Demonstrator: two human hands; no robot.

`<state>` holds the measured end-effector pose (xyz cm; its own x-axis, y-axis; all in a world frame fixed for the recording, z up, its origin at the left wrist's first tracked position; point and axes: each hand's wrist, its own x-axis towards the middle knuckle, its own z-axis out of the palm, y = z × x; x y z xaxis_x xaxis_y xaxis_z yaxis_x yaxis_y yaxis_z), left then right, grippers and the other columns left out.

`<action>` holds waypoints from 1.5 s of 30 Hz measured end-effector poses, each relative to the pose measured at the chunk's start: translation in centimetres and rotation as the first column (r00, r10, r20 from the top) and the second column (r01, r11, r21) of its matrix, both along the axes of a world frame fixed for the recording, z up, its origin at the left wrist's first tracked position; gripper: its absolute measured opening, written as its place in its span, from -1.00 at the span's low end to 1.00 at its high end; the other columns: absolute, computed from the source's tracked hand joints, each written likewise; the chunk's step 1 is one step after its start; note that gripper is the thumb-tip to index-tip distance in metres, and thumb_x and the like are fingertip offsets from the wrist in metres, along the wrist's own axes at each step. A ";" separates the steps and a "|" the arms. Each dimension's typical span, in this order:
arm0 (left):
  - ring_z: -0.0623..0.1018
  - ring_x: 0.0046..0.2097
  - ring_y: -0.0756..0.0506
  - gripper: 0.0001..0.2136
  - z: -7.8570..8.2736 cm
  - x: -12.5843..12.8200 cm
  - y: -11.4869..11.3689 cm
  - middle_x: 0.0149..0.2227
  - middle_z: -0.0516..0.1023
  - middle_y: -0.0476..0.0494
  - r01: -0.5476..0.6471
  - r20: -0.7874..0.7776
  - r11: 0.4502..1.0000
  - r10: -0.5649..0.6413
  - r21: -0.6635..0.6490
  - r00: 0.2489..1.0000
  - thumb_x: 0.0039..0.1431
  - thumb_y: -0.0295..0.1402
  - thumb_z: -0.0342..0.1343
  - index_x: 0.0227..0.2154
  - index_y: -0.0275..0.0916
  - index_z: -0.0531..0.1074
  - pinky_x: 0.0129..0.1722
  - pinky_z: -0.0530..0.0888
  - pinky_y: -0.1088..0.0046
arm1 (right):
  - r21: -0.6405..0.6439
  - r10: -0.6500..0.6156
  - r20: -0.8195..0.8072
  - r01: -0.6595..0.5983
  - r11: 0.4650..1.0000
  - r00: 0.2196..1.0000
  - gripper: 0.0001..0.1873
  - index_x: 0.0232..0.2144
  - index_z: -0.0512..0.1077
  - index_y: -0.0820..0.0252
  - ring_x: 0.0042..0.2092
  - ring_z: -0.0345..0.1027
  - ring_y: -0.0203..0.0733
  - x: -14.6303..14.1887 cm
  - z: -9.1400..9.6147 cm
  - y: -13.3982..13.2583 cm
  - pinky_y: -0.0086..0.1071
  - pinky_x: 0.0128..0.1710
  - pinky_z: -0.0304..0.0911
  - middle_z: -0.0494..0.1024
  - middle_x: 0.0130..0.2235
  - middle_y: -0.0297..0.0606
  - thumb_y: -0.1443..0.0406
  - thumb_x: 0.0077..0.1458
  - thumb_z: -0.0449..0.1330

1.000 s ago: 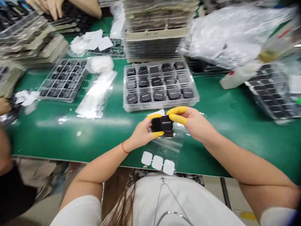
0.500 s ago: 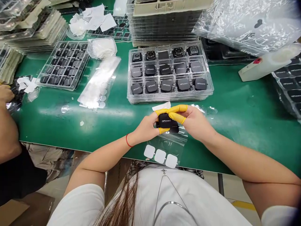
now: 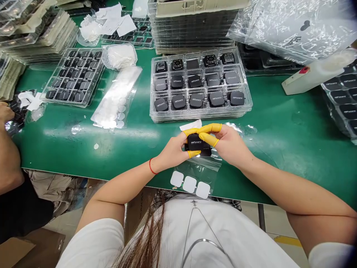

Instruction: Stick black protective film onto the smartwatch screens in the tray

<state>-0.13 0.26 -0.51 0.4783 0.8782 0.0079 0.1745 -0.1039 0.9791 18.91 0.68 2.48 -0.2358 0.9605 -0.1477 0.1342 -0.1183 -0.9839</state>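
Note:
Yellow finger cots cover the fingertips of both hands. My left hand (image 3: 177, 150) is closed round a black square watch case (image 3: 196, 142) with "HiFuture" lettering facing up. The thumb and fingers of my right hand (image 3: 227, 145) press together at the case's upper right edge; whether they pinch a film there I cannot make out. Another dark lettered piece shows partly beneath the case. Just below my hands lies a clear bag (image 3: 208, 167), with three white square stickers (image 3: 189, 184) along the table's front edge.
A clear tray (image 3: 200, 116) of black watch parts stands ahead, with stacked trays (image 3: 192, 33) behind it. A second tray (image 3: 88, 100) and a sticker bag (image 3: 115, 98) lie left. A white bottle (image 3: 309, 78) lies right. Another person's arm (image 3: 9, 156) is at far left.
Both hands keep nearly the same hold, with the black case tilted very slightly between them. The whole view has shifted a little.

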 end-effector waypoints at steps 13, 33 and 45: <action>0.61 -0.15 -0.09 -0.53 -0.1 -0.1 -0.3 -0.05 0.60 -0.13 0.041 -0.012 0.997 -0.042 -0.059 0.999 0.06 -0.35 0.27 0.06 -0.16 0.37 -0.13 0.54 0.37 | 0.296 0.113 0.359 -0.228 0.927 0.926 -0.76 -0.16 0.50 0.10 -0.17 0.45 -0.07 -1.3 -0.2 -0.5 -0.22 -0.21 0.35 0.59 -0.16 -0.25 0.23 0.08 0.27; 0.61 -0.11 -0.10 -0.55 1.8 -0.6 0.0 -0.19 0.67 -0.12 -0.038 -0.094 0.987 0.023 -0.158 0.995 0.20 -0.31 0.10 0.15 -0.20 0.27 -0.10 0.48 0.34 | 0.251 -0.182 0.932 -0.200 0.947 0.312 -0.72 -0.01 0.48 0.34 0.06 0.37 0.01 1.4 4.7 24.5 -0.03 0.11 0.27 0.50 0.01 -0.03 0.30 0.27 0.19; 0.62 -0.08 -0.15 -0.32 1.1 -1.0 1.2 -0.21 0.66 -0.18 -0.049 0.020 0.939 0.059 -0.341 0.998 0.04 -0.06 0.26 0.15 -0.27 0.23 0.04 0.50 0.31 | 0.327 -0.198 0.906 -0.323 0.888 0.374 -0.62 0.07 0.37 0.31 0.07 0.35 -0.10 1.1 9.2 16.2 -0.16 0.05 0.33 0.42 0.09 -0.10 0.17 0.33 0.13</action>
